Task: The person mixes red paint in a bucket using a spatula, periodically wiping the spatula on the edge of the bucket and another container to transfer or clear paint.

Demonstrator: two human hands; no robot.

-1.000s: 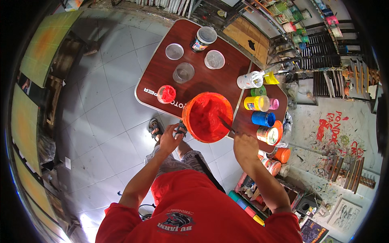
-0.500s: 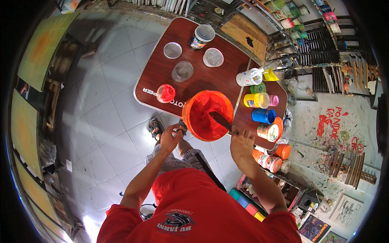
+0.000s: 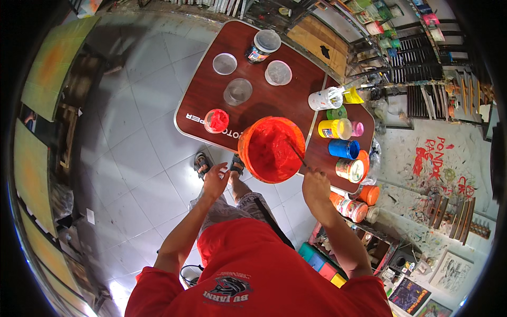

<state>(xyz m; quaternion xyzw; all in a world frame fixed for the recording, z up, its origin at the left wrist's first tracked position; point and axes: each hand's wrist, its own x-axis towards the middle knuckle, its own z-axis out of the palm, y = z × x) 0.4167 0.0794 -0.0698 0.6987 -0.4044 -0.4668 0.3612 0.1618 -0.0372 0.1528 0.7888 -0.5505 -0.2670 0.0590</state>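
Observation:
An orange bucket point(image 3: 244, 157) holding thick red paint point(image 3: 269, 153) stands at the near edge of the brown table point(image 3: 203, 84). My right hand point(image 3: 316, 186) is closed round the handle end of a dark flat stirring spatula point(image 3: 298, 154), beside the bucket's near right rim. The spatula's far end dips into the paint, and its blade shows almost edge-on. Left of the bucket and apart from it, my left hand point(image 3: 215, 181) hangs with fingers spread and nothing in them. A small clear cup of red paint point(image 3: 216, 121) sits left of the bucket.
Clear tubs point(image 3: 237, 92) and a lidded dark-labelled tub point(image 3: 263, 46) stand farther back on the table. Along its right side are a white tub with tools point(image 3: 325, 99), a yellow paint jar point(image 3: 335, 129) and a blue jar point(image 3: 344, 149). Shelves point(image 3: 391, 58) line the right wall.
The spatula has turned from broad side to nearly edge-on in the paint. My right hand has dropped slightly and shifted a little right. The left hand's fingers have spread, moving slightly left.

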